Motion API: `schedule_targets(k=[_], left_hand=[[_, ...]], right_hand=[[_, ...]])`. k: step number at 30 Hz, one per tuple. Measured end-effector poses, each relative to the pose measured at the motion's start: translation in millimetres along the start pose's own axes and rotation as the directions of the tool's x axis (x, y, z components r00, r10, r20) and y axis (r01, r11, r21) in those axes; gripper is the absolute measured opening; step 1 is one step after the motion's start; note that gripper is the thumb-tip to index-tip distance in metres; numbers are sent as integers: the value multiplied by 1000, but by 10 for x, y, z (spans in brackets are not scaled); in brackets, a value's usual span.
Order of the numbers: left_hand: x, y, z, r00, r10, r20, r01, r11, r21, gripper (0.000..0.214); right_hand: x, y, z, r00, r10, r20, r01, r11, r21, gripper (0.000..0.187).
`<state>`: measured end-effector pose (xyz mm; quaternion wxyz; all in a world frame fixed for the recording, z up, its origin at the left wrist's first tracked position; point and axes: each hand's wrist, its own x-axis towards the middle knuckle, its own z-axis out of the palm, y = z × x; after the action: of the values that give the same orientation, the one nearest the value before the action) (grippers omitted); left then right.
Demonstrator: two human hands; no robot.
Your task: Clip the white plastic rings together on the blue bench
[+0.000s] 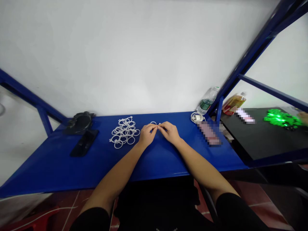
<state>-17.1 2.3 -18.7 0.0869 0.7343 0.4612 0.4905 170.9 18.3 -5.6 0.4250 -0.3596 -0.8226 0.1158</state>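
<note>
My left hand (pixel 147 134) and my right hand (pixel 170 131) rest on the blue table (pixel 72 163), fingertips meeting in a pinch around a small white ring piece (pixel 158 126). Both hands have their fingers closed on it. Another white ring (pixel 153 123) lies just behind my left fingers. A pile of several linked white rings (pixel 124 132) lies to the left of my left hand.
A black object (pixel 79 123) and a dark flat phone-like item (pixel 84 143) lie at the far left. A coiled white cable with charger (pixel 196 117), two plastic bottles (pixel 207 100) and a blurred box (pixel 209 133) sit at the right. Green pieces (pixel 281 117) lie on the black table.
</note>
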Motion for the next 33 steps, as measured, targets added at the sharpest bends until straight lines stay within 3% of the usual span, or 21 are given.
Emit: schedule_targets(k=[6, 8, 11, 14, 20, 27, 33], left_hand=[[8, -143, 11, 998, 23, 55, -34, 976, 214, 25], [-4, -216, 23, 999, -11, 42, -2, 956, 292, 28], [-42, -321, 57, 994, -111, 19, 96, 927, 361, 34], [-81, -393, 81, 987, -155, 43, 125, 908, 401, 26], [-70, -331, 34, 995, -43, 89, 4, 917, 400, 13], [17, -54, -64, 979, 13, 203, -81, 940, 332, 20], [14, -67, -58, 989, 83, 122, -101, 984, 148, 22]], right_hand=[[58, 217, -212, 998, 35, -49, -47, 962, -269, 26], [71, 329, -274, 994, 82, -70, -102, 923, -370, 23], [72, 400, -285, 986, 167, -12, -155, 882, -444, 13], [60, 305, -198, 968, 227, 106, -167, 900, -403, 15], [38, 70, -33, 924, 184, 336, -108, 966, -233, 20], [28, 102, -70, 956, 132, 263, -97, 985, -140, 23], [-4, 135, -23, 979, 58, 195, -55, 998, -21, 17]])
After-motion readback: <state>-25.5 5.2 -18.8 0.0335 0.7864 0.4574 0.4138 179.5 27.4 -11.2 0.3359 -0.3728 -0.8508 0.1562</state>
